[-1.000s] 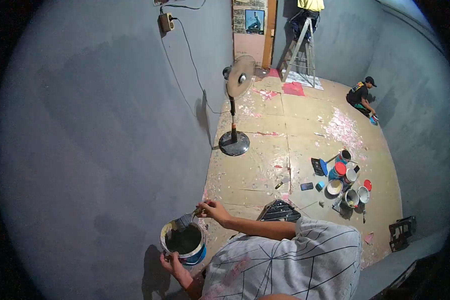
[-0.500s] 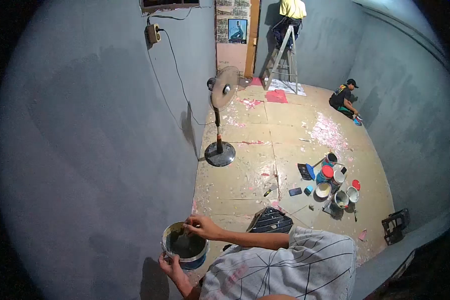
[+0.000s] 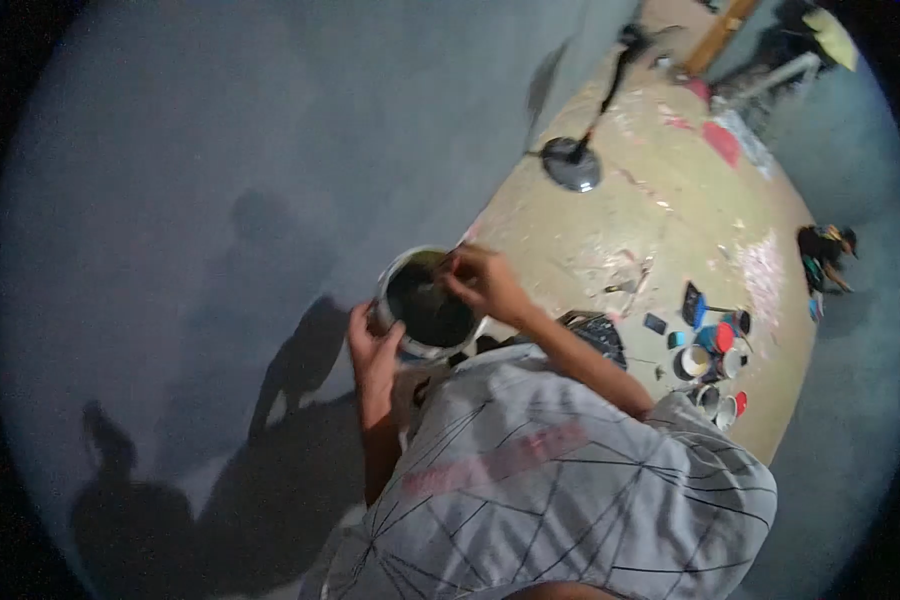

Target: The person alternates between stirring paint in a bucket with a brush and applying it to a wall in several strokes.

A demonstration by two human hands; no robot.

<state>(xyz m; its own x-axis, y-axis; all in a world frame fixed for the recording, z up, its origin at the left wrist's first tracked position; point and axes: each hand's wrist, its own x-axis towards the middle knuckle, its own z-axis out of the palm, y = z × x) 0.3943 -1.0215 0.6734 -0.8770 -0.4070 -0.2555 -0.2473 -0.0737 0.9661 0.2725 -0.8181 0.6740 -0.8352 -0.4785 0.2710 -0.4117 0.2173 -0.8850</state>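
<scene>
Right hand (image 3: pixel 482 282) low over the paint can (image 3: pixel 400 268), fingers pinched shut, probably on a brush handle (image 3: pixel 450 262), though blurred. Left hand (image 3: pixel 372 345) clamped around the can's near side, close by the grey wall (image 3: pixel 170 200). Farther off, fan base (image 3: pixel 570 166).

View: head-worn, tilted steeply down.
Faces: grey painted wall (image 3: pixel 200 180), spattered tan floor (image 3: pixel 660 230).
Nearness: close above round white pail of dark paint (image 3: pixel 425 305).

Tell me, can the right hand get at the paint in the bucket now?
Probably yes: the right hand is over the open bucket, which the left hand holds, and nothing covers the dark paint.
</scene>
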